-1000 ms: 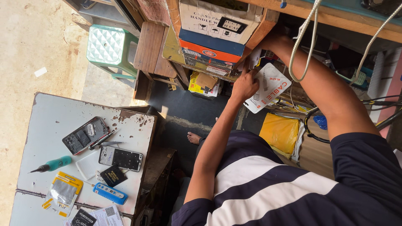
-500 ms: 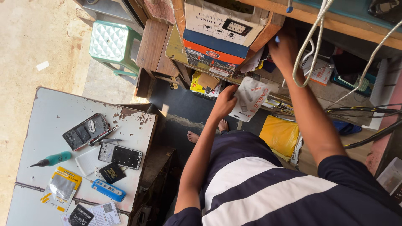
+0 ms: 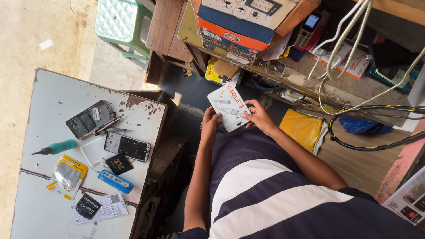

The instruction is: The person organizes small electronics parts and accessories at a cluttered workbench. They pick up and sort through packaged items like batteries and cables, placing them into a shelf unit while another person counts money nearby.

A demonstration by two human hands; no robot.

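Both my hands hold a flat white cable package [image 3: 230, 107] with red lettering and a clear window, just in front of my striped shirt. My left hand [image 3: 210, 120] grips its lower left edge. My right hand [image 3: 260, 117] grips its right edge, thumb on the front. On the worn white table [image 3: 48, 93] to the left lie an opened phone [image 3: 90, 118], a second phone body with its back off [image 3: 127, 147], a teal screwdriver [image 3: 57, 147], tweezers [image 3: 110, 124] and a blue opening tool [image 3: 115, 181].
Small packets and a paper slip [image 3: 106, 206] lie on the table's near part. A cluttered shelf [image 3: 283, 66] ahead holds stacked boxes [image 3: 234, 31], a keypad phone [image 3: 308, 25] and white cables [image 3: 345, 48]. A green stool [image 3: 121, 24], a yellow bag [image 3: 303, 128] and black-yellow cables [image 3: 376, 146] surround me.
My right hand came down from the shelf and joined my left on the white package. The package moved down and left, closer to my body.
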